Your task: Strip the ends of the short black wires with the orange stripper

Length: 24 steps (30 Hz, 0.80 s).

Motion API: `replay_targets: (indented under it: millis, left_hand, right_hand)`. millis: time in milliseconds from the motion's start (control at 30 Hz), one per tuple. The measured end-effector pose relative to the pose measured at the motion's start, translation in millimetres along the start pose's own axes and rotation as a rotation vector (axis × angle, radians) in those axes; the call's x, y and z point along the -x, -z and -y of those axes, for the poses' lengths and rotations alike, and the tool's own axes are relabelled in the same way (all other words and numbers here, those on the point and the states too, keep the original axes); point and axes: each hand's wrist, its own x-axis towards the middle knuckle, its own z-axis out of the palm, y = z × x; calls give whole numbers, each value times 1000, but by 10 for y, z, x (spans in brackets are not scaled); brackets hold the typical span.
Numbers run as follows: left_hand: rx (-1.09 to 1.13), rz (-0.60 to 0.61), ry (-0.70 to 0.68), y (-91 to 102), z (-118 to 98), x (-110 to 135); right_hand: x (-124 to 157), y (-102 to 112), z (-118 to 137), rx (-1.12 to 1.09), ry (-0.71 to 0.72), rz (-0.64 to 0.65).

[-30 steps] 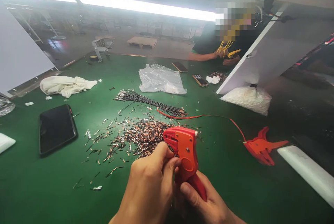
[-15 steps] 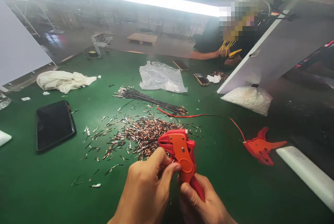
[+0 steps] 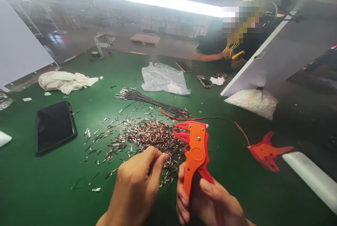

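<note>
My right hand grips the handles of an orange wire stripper, held upright with its jaws pointing left. My left hand hovers just left of it, fingers pinched together over a pile of stripped wire bits on the green table; what it pinches is too small to make out. Behind the pile lies a bundle of dark wires. A red wire runs from there to a second orange stripper lying at the right.
A black tablet lies at the left, a white cloth behind it. A clear plastic bag and two phones lie farther back. A bag of white parts sits under a slanted white board. Another person's hands hold yellow wires.
My left hand has come off the stripper's jaws and moved left over the pile. The stripper has swung upright and shifted right in my right hand.
</note>
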Motion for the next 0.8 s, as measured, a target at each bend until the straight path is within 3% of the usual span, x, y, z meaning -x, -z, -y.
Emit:
replay_targets:
  millis: [67, 167, 333, 500, 633, 733, 800]
  left_hand:
    - [-150, -55, -56, -33, 56, -4]
    - [-279, -40, -126, -117, 114, 20]
    - [-271, 15, -159, -234, 120, 53]
    - [-283, -52, -168, -135, 51, -41]
    - [-415, -67, -124, 30, -33, -277]
    - [-499, 90, -58, 38, -67, -601]
    - [-524, 120, -55, -54, -48, -878]
  right_hand:
    - [12, 12, 45, -25, -6, 4]
    - [30, 24, 97, -6, 11, 4]
    - [39, 7, 168, 58, 64, -20]
    - [35, -17, 201, 66, 95, -37]
    - [38, -36, 228, 61, 128, -48]
    - [45, -47, 271, 72, 163, -76]
    - [49, -47, 300, 82, 184, -104]
